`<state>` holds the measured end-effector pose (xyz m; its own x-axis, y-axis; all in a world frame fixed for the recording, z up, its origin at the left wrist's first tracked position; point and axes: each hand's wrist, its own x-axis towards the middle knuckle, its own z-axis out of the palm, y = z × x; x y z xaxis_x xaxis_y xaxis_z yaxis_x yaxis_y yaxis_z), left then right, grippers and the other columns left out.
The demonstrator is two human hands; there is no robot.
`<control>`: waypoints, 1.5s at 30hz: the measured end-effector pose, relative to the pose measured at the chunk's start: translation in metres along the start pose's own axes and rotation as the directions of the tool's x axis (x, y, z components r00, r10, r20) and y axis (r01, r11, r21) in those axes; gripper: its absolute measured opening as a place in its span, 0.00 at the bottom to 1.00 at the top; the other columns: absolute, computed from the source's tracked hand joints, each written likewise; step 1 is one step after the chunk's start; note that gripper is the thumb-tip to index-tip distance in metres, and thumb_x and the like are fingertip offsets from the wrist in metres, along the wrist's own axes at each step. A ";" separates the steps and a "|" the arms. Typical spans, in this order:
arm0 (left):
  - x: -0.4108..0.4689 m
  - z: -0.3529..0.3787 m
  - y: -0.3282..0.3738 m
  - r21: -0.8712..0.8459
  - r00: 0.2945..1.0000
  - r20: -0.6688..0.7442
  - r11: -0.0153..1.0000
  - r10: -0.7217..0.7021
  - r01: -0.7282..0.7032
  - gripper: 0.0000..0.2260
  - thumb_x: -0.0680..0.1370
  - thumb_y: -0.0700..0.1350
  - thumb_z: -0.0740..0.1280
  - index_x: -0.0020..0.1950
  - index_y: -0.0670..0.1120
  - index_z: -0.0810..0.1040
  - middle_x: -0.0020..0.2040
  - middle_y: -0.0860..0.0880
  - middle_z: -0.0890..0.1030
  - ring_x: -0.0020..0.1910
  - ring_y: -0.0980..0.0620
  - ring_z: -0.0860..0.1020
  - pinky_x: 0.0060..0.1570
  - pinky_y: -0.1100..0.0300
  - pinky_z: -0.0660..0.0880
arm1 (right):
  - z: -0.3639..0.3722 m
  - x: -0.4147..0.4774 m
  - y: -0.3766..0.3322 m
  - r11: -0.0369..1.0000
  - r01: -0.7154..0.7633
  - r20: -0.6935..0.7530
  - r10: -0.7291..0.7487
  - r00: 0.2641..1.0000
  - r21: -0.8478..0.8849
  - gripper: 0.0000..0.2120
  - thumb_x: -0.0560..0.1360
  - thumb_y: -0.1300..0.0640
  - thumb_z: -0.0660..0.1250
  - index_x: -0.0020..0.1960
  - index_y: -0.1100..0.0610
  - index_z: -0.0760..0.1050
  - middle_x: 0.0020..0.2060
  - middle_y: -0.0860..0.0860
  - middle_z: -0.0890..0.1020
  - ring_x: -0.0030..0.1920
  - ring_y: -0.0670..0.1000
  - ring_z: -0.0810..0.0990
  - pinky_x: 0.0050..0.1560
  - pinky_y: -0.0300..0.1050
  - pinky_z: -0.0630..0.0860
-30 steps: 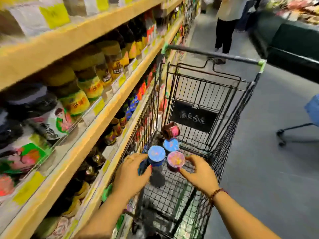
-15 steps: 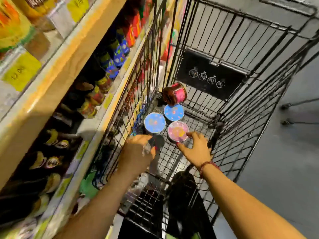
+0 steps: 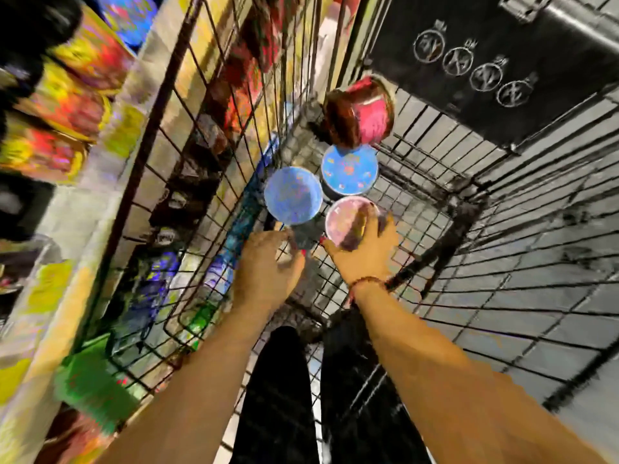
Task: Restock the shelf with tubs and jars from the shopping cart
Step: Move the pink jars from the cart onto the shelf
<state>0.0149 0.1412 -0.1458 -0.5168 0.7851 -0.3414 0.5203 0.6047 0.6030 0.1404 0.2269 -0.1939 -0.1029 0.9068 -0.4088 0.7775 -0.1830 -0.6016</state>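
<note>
I look down into a black wire shopping cart [image 3: 495,249]. Three tubs stand together on its floor, and the whole view is blurred. My left hand [image 3: 268,269] grips the dark side of the pale blue-lidded tub [image 3: 293,195]. My right hand [image 3: 363,254] holds the pink-lidded tub [image 3: 341,221], with fingers curled over its lid and side. A second tub with a brighter blue lid [image 3: 350,169] stands just behind them. Further back, a dark jar with a pink-red lid [image 3: 360,112] lies on its side against the cart's left corner.
The shelf [image 3: 83,229] runs along the left, close against the cart's wire side, with colourful jars and yellow price tags. A black sign panel [image 3: 502,61] covers the cart's far wall. My dark-trousered legs [image 3: 278,396] show below the cart. Grey floor lies to the right.
My head has tipped down and closer to the cart floor. My right hand moved from beside the pink-lidded tub to gripping it. My left hand stays at the pale blue-lidded tub.
</note>
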 end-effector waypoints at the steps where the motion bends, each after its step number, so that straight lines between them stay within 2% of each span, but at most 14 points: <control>1: 0.003 0.003 -0.003 0.014 1.000 0.008 1.000 0.000 -0.001 0.18 0.69 0.52 0.65 0.53 0.43 0.82 0.48 0.43 0.81 0.50 0.43 0.78 0.50 0.56 0.74 | 0.008 0.005 0.003 1.000 0.000 -0.009 -0.001 1.000 -0.030 0.51 0.61 0.47 0.80 0.76 0.57 0.58 0.74 0.64 0.55 0.74 0.63 0.55 0.73 0.49 0.54; 4: 0.009 0.011 -0.015 0.012 1.000 0.022 1.000 -0.008 0.008 0.16 0.69 0.47 0.68 0.54 0.43 0.82 0.49 0.43 0.81 0.50 0.43 0.78 0.50 0.56 0.73 | 0.010 0.011 0.017 0.993 -0.004 0.056 0.010 0.998 -0.121 0.48 0.65 0.48 0.78 0.76 0.57 0.57 0.74 0.65 0.55 0.74 0.64 0.55 0.71 0.51 0.59; 7: 0.009 0.013 -0.026 -0.018 0.999 0.031 0.999 -0.027 0.027 0.15 0.71 0.48 0.69 0.57 0.46 0.80 0.53 0.46 0.80 0.53 0.47 0.77 0.50 0.61 0.71 | 0.011 0.014 0.017 0.965 0.044 0.312 0.040 0.949 -0.257 0.29 0.74 0.61 0.70 0.71 0.65 0.64 0.72 0.63 0.64 0.71 0.62 0.64 0.59 0.43 0.68; 10: 0.005 0.010 -0.037 -0.070 0.995 0.070 0.995 -0.068 0.073 0.16 0.73 0.50 0.68 0.60 0.51 0.78 0.59 0.50 0.77 0.57 0.51 0.75 0.52 0.60 0.71 | 0.007 0.019 0.016 0.998 -0.038 0.068 0.035 0.997 0.048 0.32 0.65 0.61 0.77 0.67 0.60 0.71 0.63 0.54 0.70 0.69 0.58 0.65 0.56 0.35 0.61; 15: 0.005 -0.001 -0.034 -0.165 0.988 0.085 0.976 -0.130 0.143 0.13 0.75 0.45 0.69 0.59 0.50 0.78 0.58 0.51 0.76 0.54 0.55 0.73 0.49 0.65 0.68 | -0.004 0.017 -0.003 0.917 -0.196 0.070 0.183 0.981 0.348 0.44 0.49 0.49 0.79 0.66 0.52 0.75 0.69 0.54 0.64 0.67 0.53 0.69 0.68 0.44 0.67; 18: 0.005 -0.012 -0.027 -0.224 0.990 0.089 0.966 -0.113 0.130 0.12 0.75 0.43 0.69 0.58 0.47 0.79 0.55 0.49 0.78 0.51 0.55 0.74 0.43 0.77 0.68 | -0.020 0.011 -0.016 0.783 -0.282 0.224 0.186 0.957 0.554 0.34 0.58 0.64 0.80 0.63 0.61 0.76 0.59 0.56 0.77 0.50 0.44 0.80 0.55 0.37 0.78; 20: 0.008 -0.021 -0.022 -0.235 0.991 0.083 0.965 -0.101 0.118 0.13 0.75 0.43 0.69 0.59 0.48 0.79 0.55 0.50 0.79 0.52 0.54 0.75 0.48 0.70 0.72 | -0.031 0.003 -0.025 0.760 -0.283 0.300 0.121 0.946 0.586 0.28 0.63 0.73 0.76 0.63 0.64 0.75 0.53 0.55 0.80 0.45 0.43 0.79 0.49 0.32 0.78; 24: 0.010 -0.042 -0.002 -0.338 0.988 0.113 0.931 -0.105 0.138 0.13 0.76 0.42 0.68 0.60 0.50 0.78 0.52 0.54 0.78 0.48 0.64 0.75 0.50 0.66 0.73 | -0.048 -0.010 -0.038 0.677 -0.319 0.380 0.063 0.923 0.664 0.21 0.67 0.72 0.73 0.58 0.61 0.79 0.48 0.51 0.82 0.54 0.53 0.81 0.60 0.49 0.77; 27: 0.007 -0.060 0.015 -0.480 0.984 0.155 0.864 -0.087 0.152 0.14 0.77 0.43 0.67 0.62 0.47 0.76 0.53 0.54 0.79 0.49 0.66 0.76 0.48 0.71 0.73 | -0.060 -0.015 -0.047 0.661 -0.304 0.421 -0.019 0.907 0.686 0.18 0.60 0.62 0.78 0.49 0.53 0.83 0.45 0.51 0.85 0.52 0.55 0.81 0.62 0.53 0.75; 30: 0.008 -0.070 0.024 -0.559 0.957 0.277 0.796 -0.086 0.233 0.16 0.77 0.45 0.67 0.64 0.47 0.74 0.54 0.54 0.79 0.54 0.59 0.76 0.51 0.68 0.74 | -0.071 -0.014 -0.054 0.651 -0.305 0.483 -0.109 0.869 0.695 0.19 0.53 0.52 0.76 0.44 0.50 0.86 0.40 0.50 0.86 0.45 0.51 0.83 0.52 0.46 0.78; 34: 0.009 -0.073 0.029 -0.622 0.848 0.522 0.639 -0.093 0.453 0.19 0.71 0.55 0.71 0.60 0.51 0.77 0.55 0.53 0.81 0.52 0.57 0.80 0.51 0.59 0.76 | -0.082 -0.012 -0.060 0.574 -0.341 0.546 -0.230 0.806 0.745 0.07 0.60 0.61 0.70 0.35 0.53 0.85 0.31 0.49 0.84 0.32 0.46 0.82 0.34 0.37 0.77; 37: 0.010 -0.074 0.029 -0.621 0.723 0.685 0.446 -0.090 0.644 0.37 0.55 0.63 0.78 0.60 0.49 0.76 0.56 0.41 0.81 0.46 0.47 0.83 0.41 0.56 0.80 | -0.083 -0.008 -0.063 0.567 -0.340 0.567 -0.286 0.772 0.750 0.07 0.60 0.57 0.74 0.38 0.55 0.85 0.34 0.52 0.84 0.35 0.48 0.82 0.39 0.41 0.77; 40: 0.014 -0.071 0.030 -0.621 0.675 0.738 0.369 -0.023 0.691 0.40 0.51 0.63 0.79 0.58 0.48 0.76 0.55 0.40 0.82 0.53 0.41 0.81 0.50 0.50 0.80 | -0.078 0.000 -0.062 0.611 -0.339 0.605 -0.299 0.738 0.716 0.34 0.50 0.45 0.82 0.50 0.62 0.81 0.45 0.60 0.82 0.45 0.57 0.81 0.49 0.50 0.77; 45: 0.025 -0.065 0.036 -0.663 0.704 0.710 0.314 -0.025 0.680 0.39 0.54 0.60 0.80 0.60 0.46 0.74 0.52 0.41 0.83 0.53 0.43 0.82 0.50 0.51 0.80 | -0.076 0.015 -0.066 0.642 -0.353 0.631 -0.269 0.727 0.681 0.21 0.55 0.51 0.78 0.46 0.58 0.83 0.42 0.54 0.84 0.44 0.52 0.81 0.47 0.44 0.79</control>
<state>-0.0232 0.1739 -0.0861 0.1055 0.6327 -0.7672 -0.6388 0.6344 0.4353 0.1350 0.2818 -0.1085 -0.6757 0.4693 -0.5685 0.1131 -0.6961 -0.7090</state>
